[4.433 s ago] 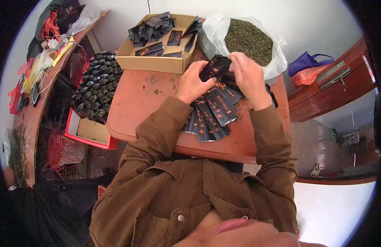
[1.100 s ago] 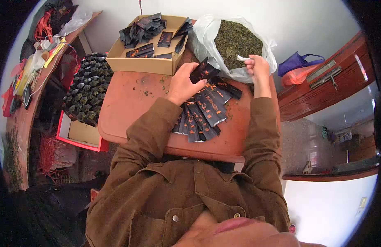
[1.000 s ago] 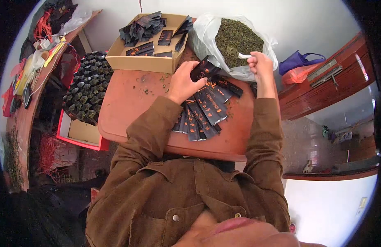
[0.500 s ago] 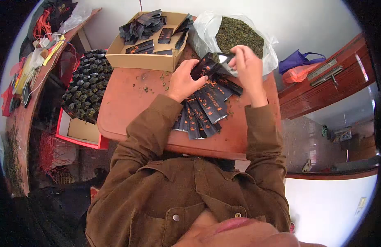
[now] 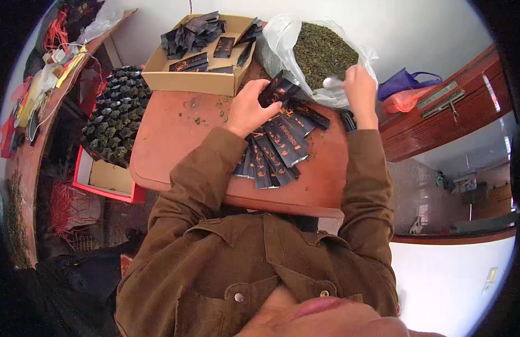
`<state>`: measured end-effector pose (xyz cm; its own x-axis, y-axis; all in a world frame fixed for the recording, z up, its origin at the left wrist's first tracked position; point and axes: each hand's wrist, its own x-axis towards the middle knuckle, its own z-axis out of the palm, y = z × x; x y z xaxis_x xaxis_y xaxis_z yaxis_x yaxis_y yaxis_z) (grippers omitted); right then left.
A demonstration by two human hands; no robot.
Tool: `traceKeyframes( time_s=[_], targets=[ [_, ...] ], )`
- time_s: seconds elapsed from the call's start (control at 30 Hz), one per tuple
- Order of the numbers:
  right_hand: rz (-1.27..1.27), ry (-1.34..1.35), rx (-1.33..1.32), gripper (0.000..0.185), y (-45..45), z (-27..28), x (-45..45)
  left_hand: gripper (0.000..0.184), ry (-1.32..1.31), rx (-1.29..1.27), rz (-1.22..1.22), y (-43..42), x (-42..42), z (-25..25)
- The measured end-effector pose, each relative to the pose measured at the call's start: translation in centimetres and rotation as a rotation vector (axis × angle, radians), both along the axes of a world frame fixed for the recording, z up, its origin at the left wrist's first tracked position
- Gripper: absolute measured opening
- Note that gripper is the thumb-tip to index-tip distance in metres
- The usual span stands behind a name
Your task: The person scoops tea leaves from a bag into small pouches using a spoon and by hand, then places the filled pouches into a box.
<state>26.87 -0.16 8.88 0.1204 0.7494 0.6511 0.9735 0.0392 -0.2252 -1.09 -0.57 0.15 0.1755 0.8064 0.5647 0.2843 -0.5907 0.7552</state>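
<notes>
Your right hand [image 5: 360, 92] has moved from pouch [image 5: 278, 91] to bag [image 5: 281, 35] | it grips the spoon [image 5: 332, 83], tip pointing left | pouch, pinched in your left hand [image 5: 251, 108], lies left of spoon

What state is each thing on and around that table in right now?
Left hand: closed on the held packet
Held packet: slanted; mouth hard to see
Right hand: closed on the white scoop
White scoop: blurred, load unclear
Plastic bag: mouth open, heaped with dried leaves
Cardboard box: open, holding loose packets
Fanned packets: overlapping on the table
Red box: open, part of its floor bare
</notes>
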Motion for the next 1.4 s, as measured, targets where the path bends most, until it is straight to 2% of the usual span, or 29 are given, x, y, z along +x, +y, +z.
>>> traceKeyframes(
  time_s=[0.03, 0.13, 0.23, 0.43, 0.67, 0.87, 0.97, 1.3, 1.4],
  targets=[
    [-0.053, -0.033, -0.151, 0.027, 0.8, -0.6, -0.1, 0.047, 0.002, -0.006, -0.003, 0.0, 0.0, 0.0],
    [0.066, 0.367, -0.232, 0.029, 1.1, -2.2, -2.8, 0.048, -0.001, -0.004, -0.005, 0.0, 0.1, -0.1],
    [0.064, 0.506, -0.142, 0.03, 2.2, -4.0, -3.4, 0.048, -0.005, 0.0, -0.001, 0.1, 0.1, -0.2],
    [0.084, 0.904, -0.184, 0.029, 1.9, -4.6, -1.8, 0.049, -0.001, 0.006, 0.002, -0.1, 0.2, 0.0],
    [0.132, 0.885, -0.183, 0.027, 1.9, -4.6, -2.9, 0.056, 0.049, 0.0, 0.009, 0.3, 0.1, -0.6],
    [0.182, 1.226, -0.131, 0.027, 1.9, -4.9, -1.2, 0.054, 0.04, 0.008, -0.008, 0.1, 0.1, -0.3],
    [0.195, 1.286, -0.101, 0.026, 1.6, -4.2, -0.6, 0.054, 0.057, -0.021, -0.02, -0.1, 0.0, 0.1],
    [0.346, 1.291, -0.142, 0.021, -1.9, 0.9, -2.5, 0.047, 0.027, 0.029, 0.007, -0.3, 0.2, 0.0],
    [0.372, 1.207, -0.199, 0.021, -2.5, 1.7, -4.1, 0.047, 0.028, 0.029, 0.007, -0.3, 0.2, 0.1]
  ],
)
